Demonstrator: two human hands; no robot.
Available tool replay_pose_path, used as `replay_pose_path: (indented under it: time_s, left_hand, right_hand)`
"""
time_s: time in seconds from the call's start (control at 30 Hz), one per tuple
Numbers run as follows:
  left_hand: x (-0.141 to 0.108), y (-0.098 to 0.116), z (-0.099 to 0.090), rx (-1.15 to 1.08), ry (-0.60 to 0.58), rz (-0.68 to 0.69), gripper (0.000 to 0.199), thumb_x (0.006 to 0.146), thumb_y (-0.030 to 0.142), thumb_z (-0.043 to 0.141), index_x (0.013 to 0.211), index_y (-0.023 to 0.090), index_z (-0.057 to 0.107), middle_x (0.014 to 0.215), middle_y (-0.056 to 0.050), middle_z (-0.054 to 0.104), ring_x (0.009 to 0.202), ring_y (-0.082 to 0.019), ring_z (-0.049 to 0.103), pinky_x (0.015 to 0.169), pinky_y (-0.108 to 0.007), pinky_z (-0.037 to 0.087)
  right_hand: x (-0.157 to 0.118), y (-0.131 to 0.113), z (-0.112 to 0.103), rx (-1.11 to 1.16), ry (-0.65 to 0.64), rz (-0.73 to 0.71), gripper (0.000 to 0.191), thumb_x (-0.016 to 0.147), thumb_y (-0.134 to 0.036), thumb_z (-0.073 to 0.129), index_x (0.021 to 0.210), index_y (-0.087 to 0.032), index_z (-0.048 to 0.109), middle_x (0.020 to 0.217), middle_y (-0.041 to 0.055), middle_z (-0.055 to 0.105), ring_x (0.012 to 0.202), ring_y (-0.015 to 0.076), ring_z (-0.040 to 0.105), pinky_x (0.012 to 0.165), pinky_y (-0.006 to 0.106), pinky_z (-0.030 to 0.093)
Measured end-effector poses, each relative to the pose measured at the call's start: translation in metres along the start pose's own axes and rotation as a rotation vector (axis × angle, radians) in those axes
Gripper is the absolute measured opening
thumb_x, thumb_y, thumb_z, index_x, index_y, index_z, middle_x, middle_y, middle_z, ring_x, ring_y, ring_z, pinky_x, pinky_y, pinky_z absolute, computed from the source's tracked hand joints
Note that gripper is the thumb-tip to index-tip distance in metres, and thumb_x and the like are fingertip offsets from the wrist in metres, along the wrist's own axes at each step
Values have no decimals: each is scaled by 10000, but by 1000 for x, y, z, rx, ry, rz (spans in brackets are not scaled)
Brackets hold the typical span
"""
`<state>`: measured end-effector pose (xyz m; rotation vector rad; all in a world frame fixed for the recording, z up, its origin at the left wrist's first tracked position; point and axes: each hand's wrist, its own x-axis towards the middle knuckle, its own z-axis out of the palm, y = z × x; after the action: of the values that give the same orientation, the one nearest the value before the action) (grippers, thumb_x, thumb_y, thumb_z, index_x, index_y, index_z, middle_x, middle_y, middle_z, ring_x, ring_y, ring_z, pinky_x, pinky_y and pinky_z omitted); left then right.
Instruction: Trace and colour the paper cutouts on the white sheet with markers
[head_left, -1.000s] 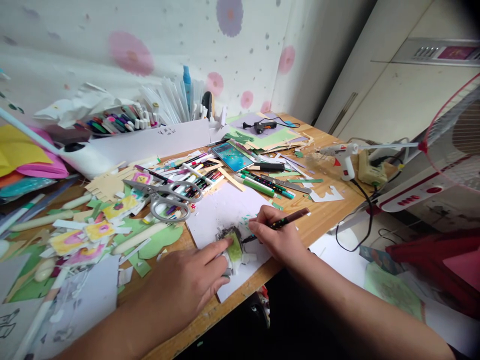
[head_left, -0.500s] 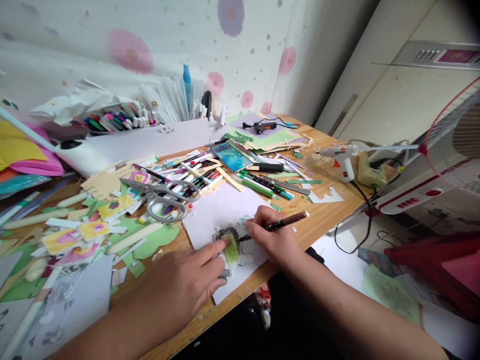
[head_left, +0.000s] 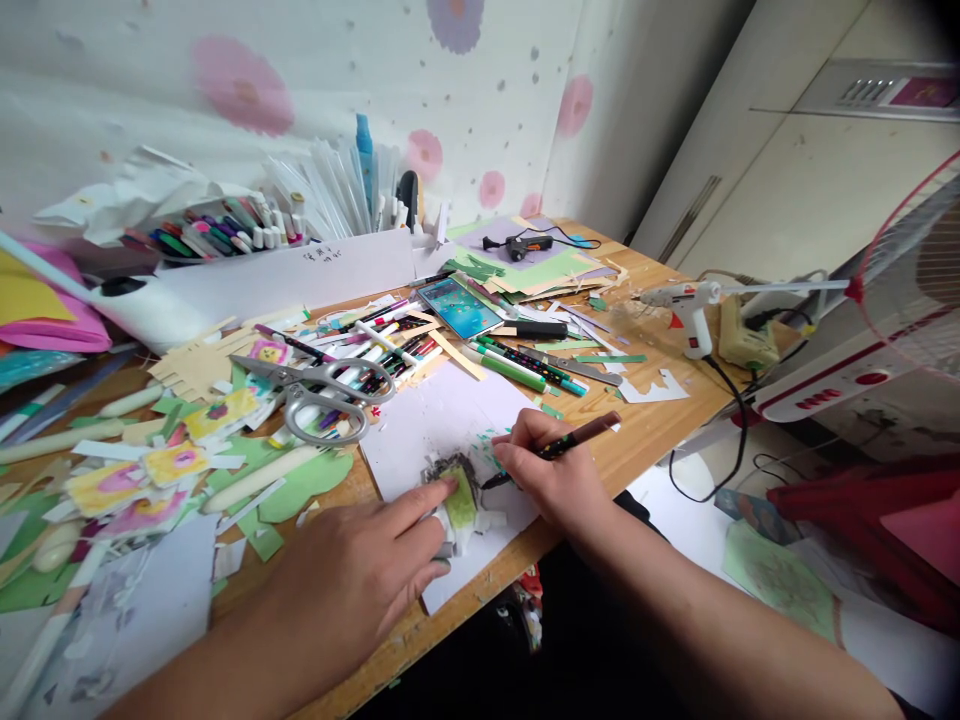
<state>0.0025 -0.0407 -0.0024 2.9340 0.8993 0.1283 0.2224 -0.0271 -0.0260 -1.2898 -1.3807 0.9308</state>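
Note:
A white sheet of paper [head_left: 420, 415] lies at the table's front edge, with dark smudges and green marks on it. On the sheet sits a small green paper piece [head_left: 463, 503] with a dark, ragged upper edge. The index finger of my left hand [head_left: 375, 555] presses on this piece; the other fingers curl beside it, near small white and grey scraps. My right hand [head_left: 551, 470] is closed on a dark marker with a brown end [head_left: 589, 432]. The marker's tip points down at the right side of the green piece, close to the paper.
Grey scissors [head_left: 326, 395] lie left of the sheet, among painted paper pieces and green scraps. Behind are many markers, a phone [head_left: 459, 307] and a black glue gun [head_left: 525, 245]. A white glue gun [head_left: 694, 315] stands at the right edge near a fan [head_left: 847, 385].
The view has shifted slightly. The marker tip in my right hand has moved a little down and away from the green piece's edge. My left hand still presses on the piece.

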Motion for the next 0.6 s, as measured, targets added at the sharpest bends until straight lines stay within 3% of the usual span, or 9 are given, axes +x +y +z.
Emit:
replay_pose_path:
  time_s: [0.33, 0.6]
  left_hand:
    - [3, 3, -5, -1, -3, -6, 132, 896, 194, 463, 933, 225, 586, 1336, -32, 562, 836, -190, 675, 676, -306, 515]
    - [4, 4, -10, -14, -4, -13, 156, 898, 182, 448, 844, 221, 590, 1321, -23, 573, 824, -181, 678, 655, -295, 516]
  right_hand:
    - [-2, 0, -2, 34, -9, -8, 241, 707, -216, 563, 538, -223, 392, 509, -55, 407, 521, 125, 406, 526, 269, 323]
    - [-1, 1, -1, 4, -4, -27, 240, 712, -217, 558, 538, -221, 392, 509, -58, 400, 521, 123, 408, 531, 265, 337]
